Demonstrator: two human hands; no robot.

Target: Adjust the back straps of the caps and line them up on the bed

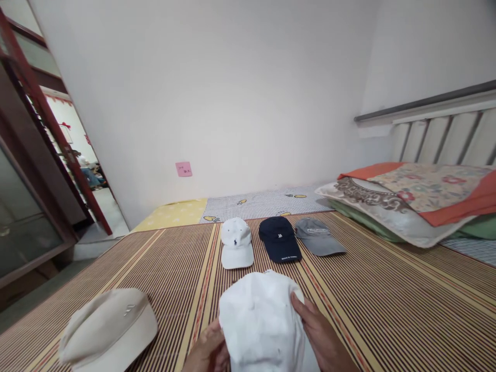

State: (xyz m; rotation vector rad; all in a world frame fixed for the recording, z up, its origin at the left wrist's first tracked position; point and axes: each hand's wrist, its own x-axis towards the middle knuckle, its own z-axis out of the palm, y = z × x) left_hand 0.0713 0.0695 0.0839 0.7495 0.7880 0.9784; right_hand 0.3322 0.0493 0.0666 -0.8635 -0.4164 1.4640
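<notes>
A white cap (263, 320) is held up close in front of me, between both hands. My left hand (209, 349) grips its lower left edge, fingers partly hidden behind the cloth. On the other side my right hand (320, 330) pinches the upper right edge, thumb on the outside. Beyond it, in a row on the striped mat, lie a white cap with a small dark logo (236, 243), a navy cap (279, 240) and a grey cap (318, 237). A beige cap (110, 328) rests to the left of my left hand.
The striped bamboo mat (395, 294) covers the bed. Folded bedding and a pillow (418, 206) lie at the right, near a radiator (442, 134). A pink note (183, 169) is stuck to the white wall. An open doorway (93, 165) stands at the left.
</notes>
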